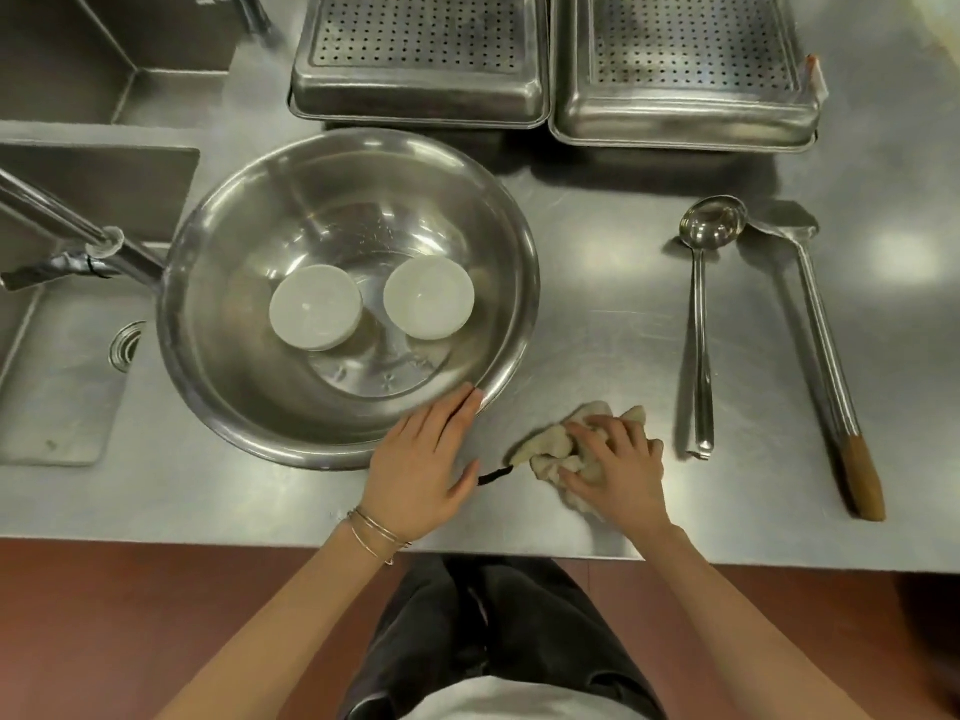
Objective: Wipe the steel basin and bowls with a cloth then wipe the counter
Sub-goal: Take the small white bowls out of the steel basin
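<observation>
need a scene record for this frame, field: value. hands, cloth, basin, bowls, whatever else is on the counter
basin: on counter, next to sink
bowls: two, white, side by side inside basin, seemingly upside down
cloth: crumpled, on counter right of basin
left hand: flat, fingertips touching basin's near rim
right hand: on top of cloth, gripping it
ladle: lying right of cloth
spatula: lying right of ladle, wooden handle end
trays: two, perforated, behind basin

The right hand (615, 462) hides much of the cloth (548, 443) — the faucet (52, 210) runs off left.
</observation>
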The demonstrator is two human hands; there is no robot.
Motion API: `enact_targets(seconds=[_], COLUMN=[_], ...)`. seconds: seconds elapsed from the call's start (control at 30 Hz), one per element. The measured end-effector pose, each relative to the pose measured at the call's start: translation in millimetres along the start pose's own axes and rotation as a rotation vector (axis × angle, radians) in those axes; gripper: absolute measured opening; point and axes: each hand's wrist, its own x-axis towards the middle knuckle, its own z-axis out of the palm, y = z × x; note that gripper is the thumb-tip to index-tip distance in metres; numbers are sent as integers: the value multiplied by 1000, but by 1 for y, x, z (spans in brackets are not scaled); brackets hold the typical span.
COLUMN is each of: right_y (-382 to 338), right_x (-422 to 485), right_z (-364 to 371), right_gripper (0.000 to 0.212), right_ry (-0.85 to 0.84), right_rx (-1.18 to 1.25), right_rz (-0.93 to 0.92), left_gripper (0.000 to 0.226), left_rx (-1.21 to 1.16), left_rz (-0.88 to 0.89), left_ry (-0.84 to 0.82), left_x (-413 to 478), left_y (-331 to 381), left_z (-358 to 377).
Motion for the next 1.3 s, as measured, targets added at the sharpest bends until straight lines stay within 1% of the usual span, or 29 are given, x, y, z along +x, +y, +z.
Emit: enact_targets(seconds=[0.1, 0.2, 0.3, 0.37, 0.47, 0.53, 0.6, 0.67, 0.73, 0.8, 0.87, 0.93, 1.07, 1.13, 1.2, 1.27, 1.3], right_y=[-1, -2, -7, -17, -41, -63, -89, -111, -132, -147, -154, -156, -155, -155, -153, -151, -151], right_x=[2, 5, 11, 15, 25, 35, 51, 71, 94, 116, 136, 155, 180, 188, 192, 194, 194], right_z=[-1, -3, -8, -20, -47, -64, -71, -71, -65, -57, -48, -41, -30, -24, -21, -21, -22], right_gripper=[48, 48, 51, 52, 51, 48, 48, 51, 57, 62, 67, 71, 76, 73, 62, 50, 47], right_ry=[-1, -33, -22, 27, 154, 215, 249, 217, 146, 52, -60, -137, -311, -338, -322, -299, -287], right_rx=[43, 104, 233, 328, 448, 472, 445, 413, 380, 327, 198, 110, 34, -7, -29, 32, 75], right_rz=[3, -2, 5, 19, -39, -79, -122, -145, -120, -13, 80, 123, 213, 220, 226, 259, 265], left_gripper=[54, 46, 44, 44, 44, 45, 47, 48, 49, 49, 51, 49, 41, 40, 39, 39, 39], left_rx=[-18, -29, -62, -75, -65, -43, 3, 51, 76, 78, 69, 55, -14, -26, -36, -44, -45], left_rz=[21, 37, 81, 118, 135, 93, 41, 32, 36, 25, 4, 7, 30, 43, 64, 70, 69], left_ry=[-5, -6, -38, -80, -97, -85, -72, -84, -116, -138, -157, -160, -147, -129, -121, -123, -124], left_x=[-9, -24, -34, -37, -38, -34, -25, -15, -9, -5, -5, -6, -8, -10, -10, -12, -12], left_y=[-6, -17, -27, -32, -47, -66, -91, -115, -138, -159, -170, -173, -174, -176, -176, -175, -175], left_z=[-3, -9, -14, -20, -34, -47, -61, -74, -80, -81, -79, -77, -77, -77, -75, -75, -75])
